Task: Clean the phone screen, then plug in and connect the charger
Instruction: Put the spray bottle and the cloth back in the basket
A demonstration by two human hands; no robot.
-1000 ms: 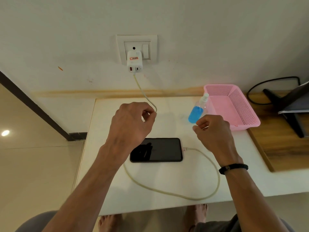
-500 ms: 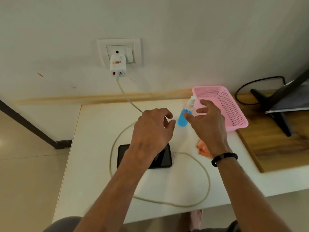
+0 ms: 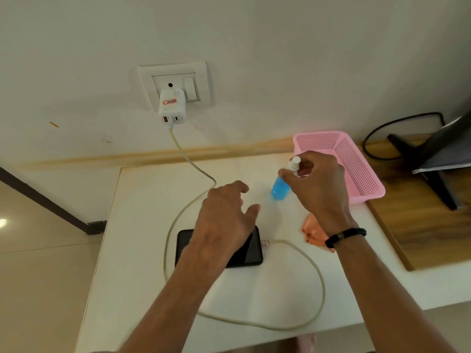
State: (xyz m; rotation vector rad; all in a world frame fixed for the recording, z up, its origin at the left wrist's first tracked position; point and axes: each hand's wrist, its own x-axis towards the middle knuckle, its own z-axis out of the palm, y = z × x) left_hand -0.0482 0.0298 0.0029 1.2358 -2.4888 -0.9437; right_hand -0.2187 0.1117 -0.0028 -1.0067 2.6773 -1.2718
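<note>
Two hands over table [image 3: 142, 250]: right hand [image 3: 318, 189] grips bottle [image 3: 280, 189]; left hand [image 3: 224, 220] open, empty, above phone [image 3: 251, 253]. Charger [image 3: 172, 105] plugged, cable [image 3: 313, 276] connected. Judged: tidying; next, bottle into basket [image 3: 356, 174].

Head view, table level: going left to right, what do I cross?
phone → spray bottle → orange cloth → pink basket → monitor stand

The cable [image 3: 178, 215], pinched by the left hand [image 3: 224, 222] a second ago, is now released, fingers spread above the phone [image 3: 251, 253]. The spray bottle [image 3: 281, 186], centre right, is now gripped by the right hand [image 3: 318, 189].
</note>
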